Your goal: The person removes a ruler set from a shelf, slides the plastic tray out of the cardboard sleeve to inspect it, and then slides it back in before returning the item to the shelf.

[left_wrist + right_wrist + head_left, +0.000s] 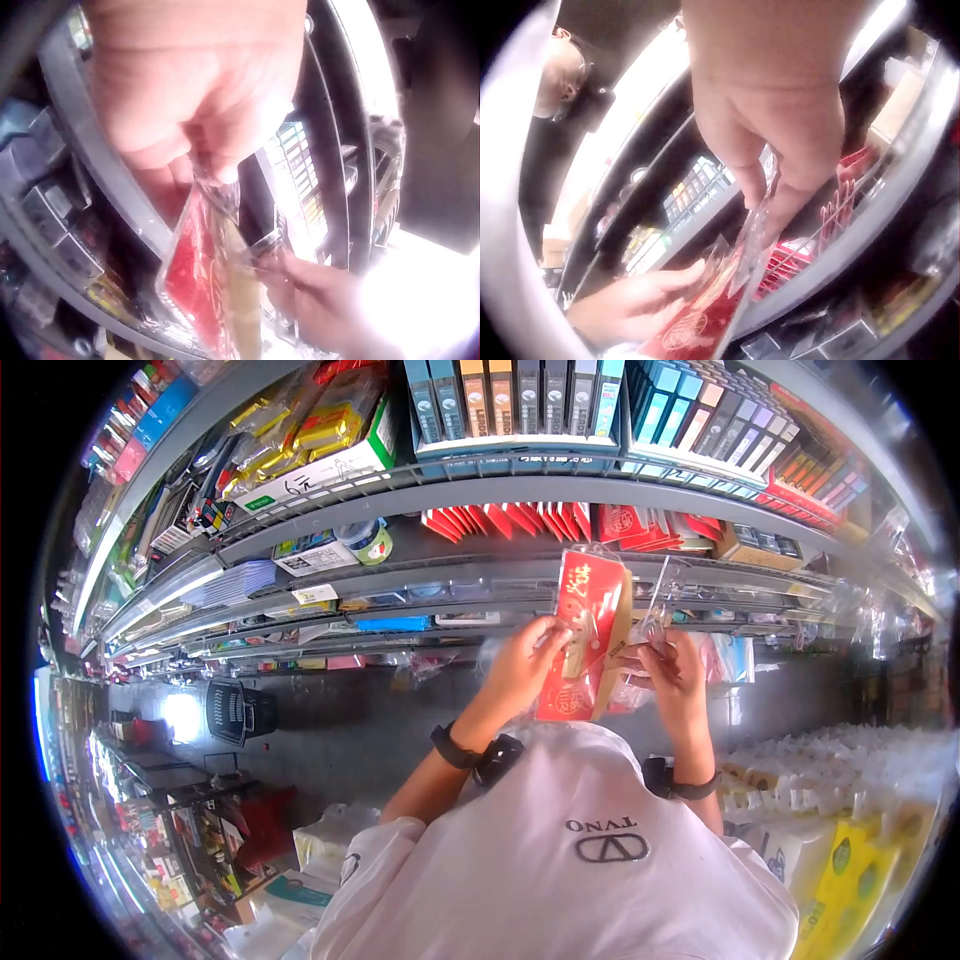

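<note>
In the head view, a red envelope packet [575, 695] with gold lettering stands upright in front of the chest, in clear plastic. Along its right side runs a tan cardboard edge [613, 650]. My left hand [520, 665] pinches the packet's left edge between thumb and fingers. My right hand [672, 675] has its fingers bent on a clear plastic wrapper [665, 585] at the packet's right side. The left wrist view shows the red face [199, 277] hanging below the left hand [202, 90]. From above, in the right wrist view, the right hand [780, 135] pinches the crinkled plastic [751, 236].
Ahead stand store shelves with a wire rail [560, 463], bearing a row of boxed goods [510, 405]. More red envelopes [510, 518] lie on the shelf below. A dark basket [240, 712] sits on the floor at left. Yellow and white packages [845, 870] are at the right.
</note>
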`<state>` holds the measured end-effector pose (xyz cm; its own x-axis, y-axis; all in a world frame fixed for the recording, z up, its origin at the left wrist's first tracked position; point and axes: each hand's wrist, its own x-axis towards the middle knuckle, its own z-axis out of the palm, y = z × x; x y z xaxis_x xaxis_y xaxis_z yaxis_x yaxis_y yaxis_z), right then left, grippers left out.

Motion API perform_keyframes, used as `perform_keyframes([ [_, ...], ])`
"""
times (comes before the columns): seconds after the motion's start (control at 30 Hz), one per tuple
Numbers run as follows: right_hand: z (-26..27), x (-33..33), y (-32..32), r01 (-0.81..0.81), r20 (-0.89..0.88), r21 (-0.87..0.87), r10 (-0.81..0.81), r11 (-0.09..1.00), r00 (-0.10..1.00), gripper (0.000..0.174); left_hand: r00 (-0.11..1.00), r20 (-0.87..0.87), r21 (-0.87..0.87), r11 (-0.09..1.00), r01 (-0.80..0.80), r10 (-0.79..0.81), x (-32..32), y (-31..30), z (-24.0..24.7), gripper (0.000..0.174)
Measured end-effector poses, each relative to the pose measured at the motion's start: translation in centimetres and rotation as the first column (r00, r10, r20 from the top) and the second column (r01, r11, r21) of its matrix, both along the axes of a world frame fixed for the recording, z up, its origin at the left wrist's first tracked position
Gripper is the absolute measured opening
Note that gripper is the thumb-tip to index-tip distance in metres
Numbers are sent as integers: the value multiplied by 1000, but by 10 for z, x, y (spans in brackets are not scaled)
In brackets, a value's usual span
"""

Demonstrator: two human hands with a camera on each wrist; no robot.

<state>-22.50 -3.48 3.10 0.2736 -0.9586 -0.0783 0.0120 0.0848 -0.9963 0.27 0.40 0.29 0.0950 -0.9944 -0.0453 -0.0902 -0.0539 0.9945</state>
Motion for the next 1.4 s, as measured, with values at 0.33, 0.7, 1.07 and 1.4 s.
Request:
perform_keyframes([
  [0.33,15,-18,0,125,60,71,-129,990,990,21,996,-52,-76,994,-73,69,21,4,-9,24],
  [0.7,14,-11,0,15,37,25,-16,1000,999,22,986,-165,-4,1000,5,-6,17,4,-6,20],
  [1.07,11,20,5,-67,-191,-112,45,991,981,25,971,-145,59,978,199,-189,-3,2,6,23],
  [1.4,7,22,2,-75,-115,-111,62,991,991,27,988,-21,10,988,154,-153,-5,4,13,23],
])
